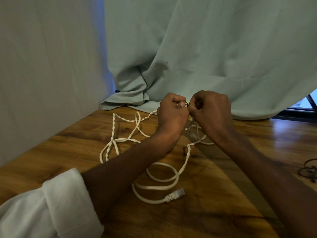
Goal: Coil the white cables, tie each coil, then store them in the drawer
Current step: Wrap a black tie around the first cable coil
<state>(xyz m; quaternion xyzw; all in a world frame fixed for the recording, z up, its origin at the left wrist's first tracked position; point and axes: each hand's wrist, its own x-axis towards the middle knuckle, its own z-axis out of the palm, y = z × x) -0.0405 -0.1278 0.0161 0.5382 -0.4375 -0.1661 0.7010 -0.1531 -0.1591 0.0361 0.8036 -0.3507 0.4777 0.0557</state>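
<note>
My left hand (172, 112) and right hand (210, 109) pinch a small dark tie (187, 105) between them, the loose white cable (163, 179) sprawling below and nearer me on the surface (240, 194).

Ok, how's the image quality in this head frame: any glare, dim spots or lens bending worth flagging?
Head view: dim, warm indoor light; both hands, left and right, and the forearms read dark. Glare streaks the glossy wooden tabletop at right. Wide-angle bending curves the table's edges. The loose white cable with its clear plug stays sharp; the small dark tie pinched between the hands is hard to resolve.
</note>
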